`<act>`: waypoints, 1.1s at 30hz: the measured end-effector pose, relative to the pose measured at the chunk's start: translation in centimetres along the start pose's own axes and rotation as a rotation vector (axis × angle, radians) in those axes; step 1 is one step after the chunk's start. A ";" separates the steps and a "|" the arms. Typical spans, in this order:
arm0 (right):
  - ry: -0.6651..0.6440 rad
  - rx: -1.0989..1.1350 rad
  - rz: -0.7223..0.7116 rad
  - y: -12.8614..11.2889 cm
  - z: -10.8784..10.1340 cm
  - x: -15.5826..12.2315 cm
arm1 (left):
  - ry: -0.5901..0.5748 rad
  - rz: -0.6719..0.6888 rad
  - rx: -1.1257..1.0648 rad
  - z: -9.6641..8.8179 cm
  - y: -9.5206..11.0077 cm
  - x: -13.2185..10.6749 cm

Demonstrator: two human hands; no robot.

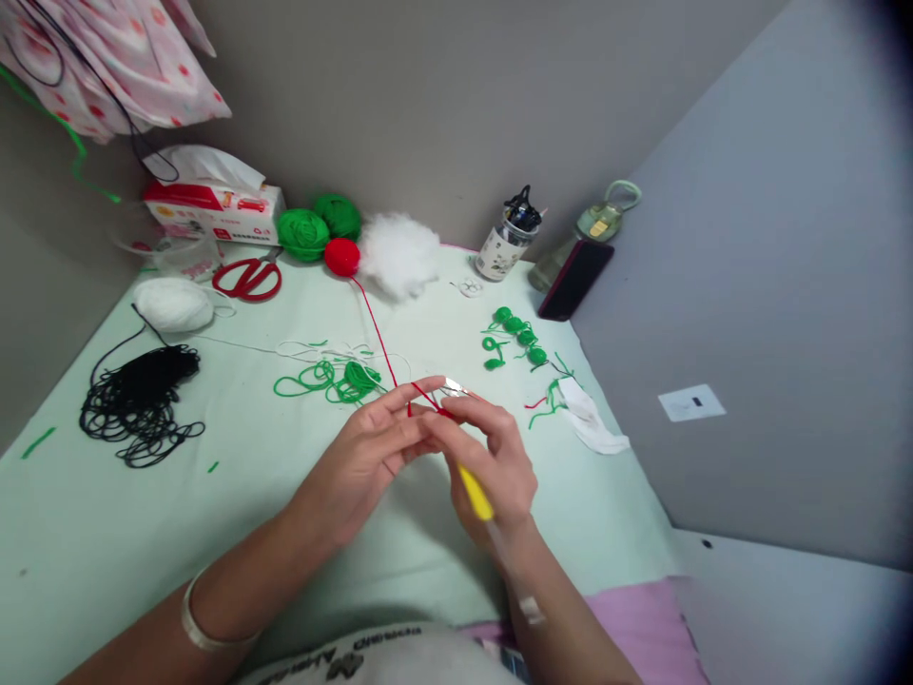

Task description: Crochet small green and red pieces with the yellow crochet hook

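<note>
My left hand (378,442) pinches red yarn (376,328) between thumb and fingers, with the strand running over its raised forefinger. That strand leads back to a red yarn ball (342,257). Against the left fingertips, my right hand (495,461) is closed around a crochet hook (475,492) with a yellow grip and a clear, blurred handle end. Fingers mostly cover the hook's working end and any red stitches there. Loose green yarn (360,381) lies just beyond my left hand. Small green crocheted pieces (526,337) sit beyond my right hand.
Along the back stand a tissue box (246,214), green yarn balls (303,235), white stuffing (400,255), a pen jar (501,249), a bottle (553,266) and a phone (576,279). Red scissors (249,280), white yarn (173,304) and tangled black yarn (135,400) lie left. Walls border the table.
</note>
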State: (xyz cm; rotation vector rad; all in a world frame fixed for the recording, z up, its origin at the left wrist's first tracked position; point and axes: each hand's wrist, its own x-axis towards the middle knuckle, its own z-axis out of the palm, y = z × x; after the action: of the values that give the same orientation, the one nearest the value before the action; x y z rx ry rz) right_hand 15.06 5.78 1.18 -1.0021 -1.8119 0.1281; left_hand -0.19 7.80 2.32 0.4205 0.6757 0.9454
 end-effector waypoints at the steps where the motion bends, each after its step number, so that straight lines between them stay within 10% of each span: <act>1: 0.038 0.078 0.073 0.0 -0.1 0.2 | -0.006 -0.025 -0.021 -0.1 0.1 0.1; 7: 0.089 0.570 0.415 0.3 -0.2 1.6 | -0.005 0.046 0.076 0.1 0.1 0.1; 18: 0.042 0.136 0.086 0.2 0.3 0.4 | 0.047 0.034 -0.004 0.2 -0.3 0.5; 26: 0.138 0.626 0.528 0.4 -0.3 1.3 | 0.090 0.116 0.048 0.1 -0.2 0.4; 33: 0.091 0.023 0.060 0.6 0.8 -0.2 | 0.021 0.044 -0.015 0.6 -1.0 0.3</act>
State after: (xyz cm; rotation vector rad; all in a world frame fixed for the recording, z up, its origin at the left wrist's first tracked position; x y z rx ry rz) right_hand 14.80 6.35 0.35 -1.0305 -1.6951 0.1374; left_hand 0.98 7.51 2.04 0.4139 0.6798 0.9972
